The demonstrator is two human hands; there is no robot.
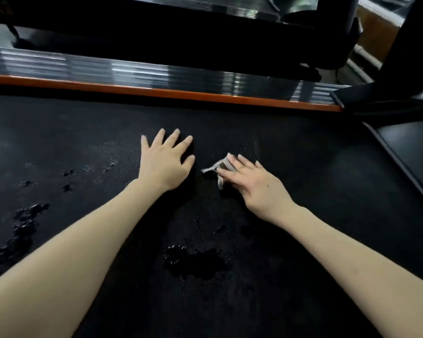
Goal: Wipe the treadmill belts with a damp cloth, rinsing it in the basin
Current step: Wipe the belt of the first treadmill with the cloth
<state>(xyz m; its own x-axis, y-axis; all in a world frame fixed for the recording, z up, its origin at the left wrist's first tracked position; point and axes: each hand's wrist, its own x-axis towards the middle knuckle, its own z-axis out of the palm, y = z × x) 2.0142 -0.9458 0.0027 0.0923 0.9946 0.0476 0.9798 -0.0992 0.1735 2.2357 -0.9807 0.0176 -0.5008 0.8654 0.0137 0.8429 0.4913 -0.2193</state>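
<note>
The black textured treadmill belt (83, 132) fills most of the head view. My left hand (165, 162) lies flat on it with fingers spread. Just to its right, my right hand (252, 181) presses a small whitish cloth (216, 170) onto the belt with straight fingers; most of the cloth is hidden under the fingers, and only a crumpled edge sticks out to the left. Wet patches and drops (195, 262) shine on the belt near me and at the left.
An orange strip (156, 92) and a shiny ribbed side rail (132, 69) border the belt's far edge. A dark frame (156, 40) of another machine stands beyond. At the right lies the black motor cover (410, 147). No basin is in view.
</note>
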